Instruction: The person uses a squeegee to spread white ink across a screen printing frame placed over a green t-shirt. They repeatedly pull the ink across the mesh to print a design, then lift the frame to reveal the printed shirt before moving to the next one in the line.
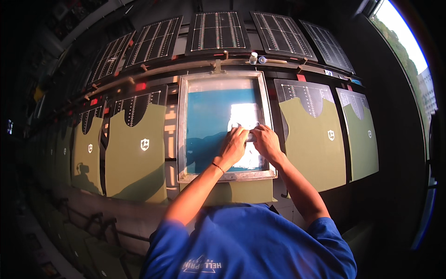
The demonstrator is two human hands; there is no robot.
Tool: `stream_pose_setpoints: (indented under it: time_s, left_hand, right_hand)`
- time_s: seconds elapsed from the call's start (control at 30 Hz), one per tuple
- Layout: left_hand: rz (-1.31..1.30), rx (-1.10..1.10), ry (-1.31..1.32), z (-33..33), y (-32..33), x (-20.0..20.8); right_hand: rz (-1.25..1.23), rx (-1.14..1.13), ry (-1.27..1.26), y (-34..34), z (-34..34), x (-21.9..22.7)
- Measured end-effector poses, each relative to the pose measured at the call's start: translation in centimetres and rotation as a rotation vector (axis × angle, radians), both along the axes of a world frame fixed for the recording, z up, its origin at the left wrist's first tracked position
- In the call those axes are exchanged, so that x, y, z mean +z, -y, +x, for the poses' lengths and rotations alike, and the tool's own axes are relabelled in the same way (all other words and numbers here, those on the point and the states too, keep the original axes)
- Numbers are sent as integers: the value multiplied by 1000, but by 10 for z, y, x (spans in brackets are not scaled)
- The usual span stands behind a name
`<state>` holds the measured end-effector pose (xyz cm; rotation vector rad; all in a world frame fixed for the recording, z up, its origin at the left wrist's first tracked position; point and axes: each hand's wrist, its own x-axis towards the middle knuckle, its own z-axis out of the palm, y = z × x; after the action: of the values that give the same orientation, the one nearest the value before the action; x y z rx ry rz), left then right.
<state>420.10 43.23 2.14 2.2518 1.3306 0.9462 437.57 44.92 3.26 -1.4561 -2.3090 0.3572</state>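
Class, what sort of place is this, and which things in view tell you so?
Most likely a screen-printing workshop: a metal-framed blue screen lies in the middle, green garment pieces with white shield emblems lie on dark boards either side, and more ruled boards line up beyond.

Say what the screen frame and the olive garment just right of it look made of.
Screen frame: probably metal, dull silver, from its greyish, glinting rails. Olive garment: likely matte fabric, lying thin, flat and shineless; the fibre can't be told.

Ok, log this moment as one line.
left hand: gripping grey handle | right hand: same handle | frame: over green cloth | white patch: on blue screen
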Motion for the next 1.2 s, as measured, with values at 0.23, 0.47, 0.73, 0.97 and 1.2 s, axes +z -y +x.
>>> stream_pose_setpoints:
  time_s: [0.23, 0.47, 0.73, 0.97, 1.2]
  left_hand:
    - [-105, -19, 12, 1, 119, -24]
    - [-18, -8, 54, 0, 20, -22]
    - [-34, 17, 33, 4, -45, -11]
    - [-1, 16, 77, 10, 82, -9]
    - [-102, -3, -16, 6, 152, -38]
  right_hand:
    - [-100, -88, -2, 128, -3, -25]
    - [16, -116, -36, 25, -13, -29]
    - [42, -18, 36, -45, -1, -16]
    - [22, -15, -87, 86, 2, -13]
    - [-15, 122, 92, 148, 17, -44]
